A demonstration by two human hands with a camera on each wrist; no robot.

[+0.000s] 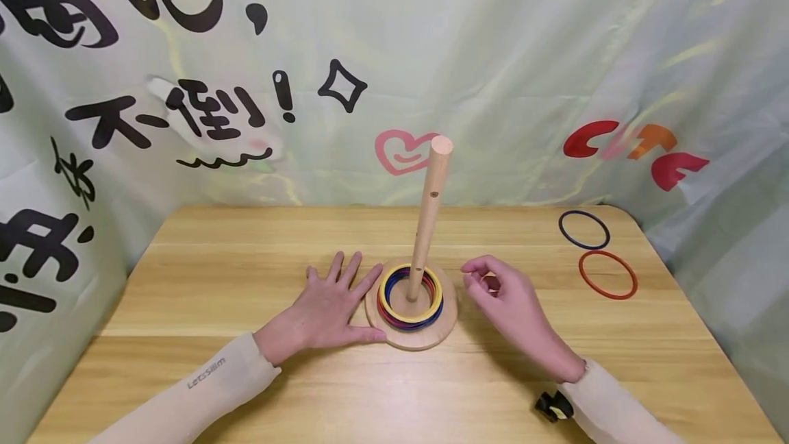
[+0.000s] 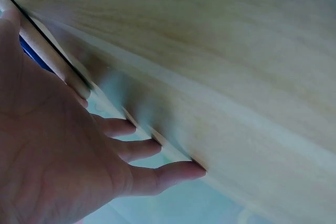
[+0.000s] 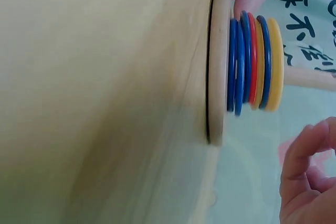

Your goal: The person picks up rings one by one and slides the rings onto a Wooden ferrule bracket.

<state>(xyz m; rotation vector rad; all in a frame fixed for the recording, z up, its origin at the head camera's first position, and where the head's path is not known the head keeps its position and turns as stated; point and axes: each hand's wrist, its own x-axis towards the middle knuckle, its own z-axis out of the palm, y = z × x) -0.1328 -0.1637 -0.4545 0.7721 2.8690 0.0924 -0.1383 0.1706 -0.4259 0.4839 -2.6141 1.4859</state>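
A round wooden base point(image 1: 414, 344) with an upright wooden peg point(image 1: 428, 218) stands in the middle of the table. Several blue, red and yellow rings are stacked around the peg, a yellow ring point(image 3: 276, 66) on top and blue rings point(image 3: 240, 74) at the bottom. My left hand point(image 1: 323, 307) lies with fingers spread beside the base, its thumb at the base's near left edge. To the right of the base hovers my right hand point(image 1: 508, 300), fingers loosely bent and thumb near the index finger. I see nothing held in it.
At the far right of the wooden table point(image 1: 259, 389) lie a dark blue ring point(image 1: 579, 212) and, just nearer, a red ring point(image 1: 607, 253). A printed cloth point(image 1: 505, 53) hangs behind and at both sides. A small black device point(image 1: 553, 406) is by the right sleeve.
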